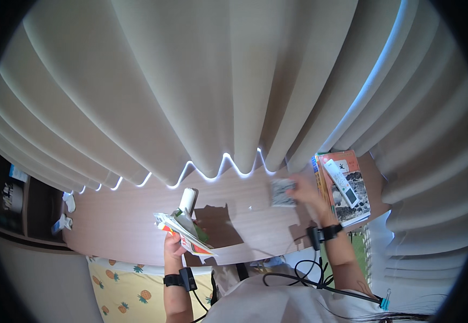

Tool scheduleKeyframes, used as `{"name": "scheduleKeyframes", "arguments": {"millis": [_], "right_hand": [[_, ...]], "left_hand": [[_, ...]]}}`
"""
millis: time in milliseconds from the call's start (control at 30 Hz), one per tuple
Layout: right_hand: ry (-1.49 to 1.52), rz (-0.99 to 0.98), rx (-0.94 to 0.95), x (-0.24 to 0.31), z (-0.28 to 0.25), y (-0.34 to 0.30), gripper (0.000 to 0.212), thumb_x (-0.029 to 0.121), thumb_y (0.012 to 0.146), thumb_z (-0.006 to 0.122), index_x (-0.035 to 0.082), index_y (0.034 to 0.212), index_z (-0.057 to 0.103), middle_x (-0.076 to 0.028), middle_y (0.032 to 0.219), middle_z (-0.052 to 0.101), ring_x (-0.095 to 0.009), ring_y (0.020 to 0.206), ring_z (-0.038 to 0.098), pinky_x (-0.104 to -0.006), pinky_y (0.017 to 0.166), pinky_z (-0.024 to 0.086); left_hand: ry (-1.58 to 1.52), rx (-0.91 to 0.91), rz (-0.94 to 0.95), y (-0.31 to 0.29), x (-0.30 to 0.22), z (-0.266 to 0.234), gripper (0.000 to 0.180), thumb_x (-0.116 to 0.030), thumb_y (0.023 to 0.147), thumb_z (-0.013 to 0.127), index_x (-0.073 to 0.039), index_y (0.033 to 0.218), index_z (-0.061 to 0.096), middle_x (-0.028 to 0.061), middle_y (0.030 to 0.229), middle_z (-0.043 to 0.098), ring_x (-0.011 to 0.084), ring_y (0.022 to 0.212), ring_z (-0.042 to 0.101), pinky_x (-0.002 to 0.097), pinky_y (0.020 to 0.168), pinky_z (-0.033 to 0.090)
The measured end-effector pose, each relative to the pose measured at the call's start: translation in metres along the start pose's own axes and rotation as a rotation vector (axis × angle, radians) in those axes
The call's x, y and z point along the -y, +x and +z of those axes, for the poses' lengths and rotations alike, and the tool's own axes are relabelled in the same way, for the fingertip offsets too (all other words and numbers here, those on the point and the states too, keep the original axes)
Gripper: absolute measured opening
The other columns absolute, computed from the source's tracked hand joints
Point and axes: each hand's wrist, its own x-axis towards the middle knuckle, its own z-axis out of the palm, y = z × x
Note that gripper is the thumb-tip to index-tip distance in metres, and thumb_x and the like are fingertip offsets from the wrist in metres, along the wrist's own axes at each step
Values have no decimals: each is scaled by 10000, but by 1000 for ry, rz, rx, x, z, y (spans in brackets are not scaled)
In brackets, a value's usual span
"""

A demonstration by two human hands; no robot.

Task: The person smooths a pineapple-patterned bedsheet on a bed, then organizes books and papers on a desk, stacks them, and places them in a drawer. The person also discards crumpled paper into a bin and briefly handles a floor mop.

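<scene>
My left hand [174,245] is closed round a bundle of papers and flat packets [191,237], white with red, yellow and green parts, held above the desk's front edge. Just beyond the bundle is a white cylinder, perhaps a roll [188,199]; the papers partly cover its near end. Over on the right, my right hand [305,189] grips the edge of a grey, square, cloth-like piece [283,192] at the desk surface. Motion blurs these fingers and the grey piece. A tiny white scrap [250,208] lies on the desk between my hands.
Right of my right hand, a white remote control [340,183] rests on a stack of books [356,207]. Long beige curtains [201,97] hang along the wooden desk's [115,226] far edge. Dark shelves [13,199] stand at left. A black cable [298,280] loops near my right forearm.
</scene>
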Motion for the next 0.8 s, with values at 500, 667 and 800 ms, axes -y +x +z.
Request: {"name": "scheduleKeyframes", "arguments": {"millis": [500,667,800], "right_hand": [[-65,-427,215,103,112,2,249,116,800,572,89,1040,635,-138,1073,611,-320,1059,548,-437,903,430],[-419,-1078,-97,175,206,26,274,193,817,549,145,1072,637,-74,1178,563,-276,1174,478,-496,985,366],[-636,-969,107,183,238,52,190,165,784,551,123,943,647,-54,961,581,-252,1010,553,-515,980,366]], "left_hand": [[-39,63,-53,-5,-5,-5,780,-165,673,775,4,1324,379,254,1208,516,406,1100,544,564,943,441],[-14,-95,44,-38,-16,-9,818,-140,631,765,-11,1331,363,274,1231,481,391,1143,503,551,969,413],[-17,-165,86,-55,-21,-8,815,-144,631,767,-38,1332,364,265,1239,475,402,1137,504,573,974,399]]}}
